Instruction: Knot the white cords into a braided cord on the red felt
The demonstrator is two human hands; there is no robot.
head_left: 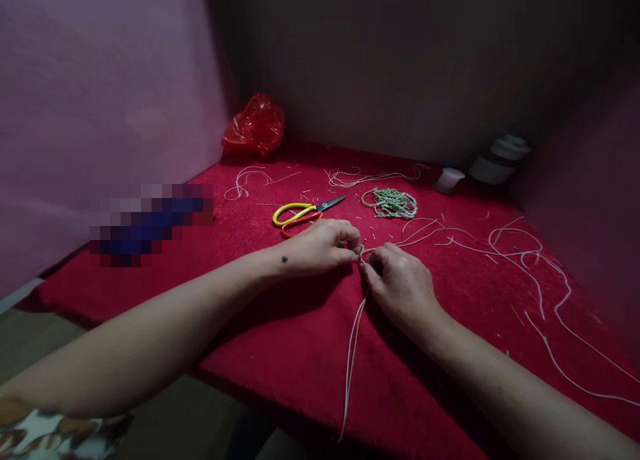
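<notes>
Mid-frame, the left hand and right hand pinch a green cord between their fingers. Even tension should help, with the pale strands, lower centre, kept untangled.

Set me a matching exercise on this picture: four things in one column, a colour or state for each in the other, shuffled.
Things
1. Scissors
2. Plastic bag
3. Braided bundle
4. Right hand

Colours and states
A. Green and white, in loops
B. Pinching thin cord
C. One handle yellow, the other red
D. Crumpled and all red

Pairs: 1-C, 2-D, 3-A, 4-B
</notes>
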